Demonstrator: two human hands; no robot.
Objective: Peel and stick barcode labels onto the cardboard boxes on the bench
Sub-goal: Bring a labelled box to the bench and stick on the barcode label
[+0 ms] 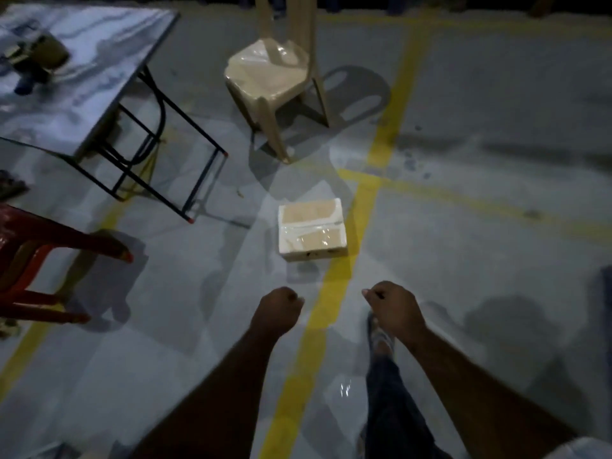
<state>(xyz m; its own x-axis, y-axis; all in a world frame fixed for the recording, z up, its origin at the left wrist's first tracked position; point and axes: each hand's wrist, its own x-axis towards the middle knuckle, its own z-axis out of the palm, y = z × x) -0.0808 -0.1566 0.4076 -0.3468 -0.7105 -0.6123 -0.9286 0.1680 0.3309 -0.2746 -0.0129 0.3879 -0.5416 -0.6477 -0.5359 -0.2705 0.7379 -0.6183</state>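
A small cardboard box (311, 228) sealed with clear tape lies on the grey floor, beside a yellow painted line. Both my arms reach forward above the floor, short of the box. My left hand (280, 306) is curled into a fist and holds nothing that I can see. My right hand (392, 306) is also curled, fingers tucked under, with nothing visible in it. Neither hand touches the box. No barcode label shows in the dim view.
A folding table (99, 77) with a tape dispenser (36, 61) on it stands at the upper left. A beige plastic chair (275, 77) stands beyond the box, a red plastic chair (39, 260) at the left. My leg and foot (381, 339) are below my right hand.
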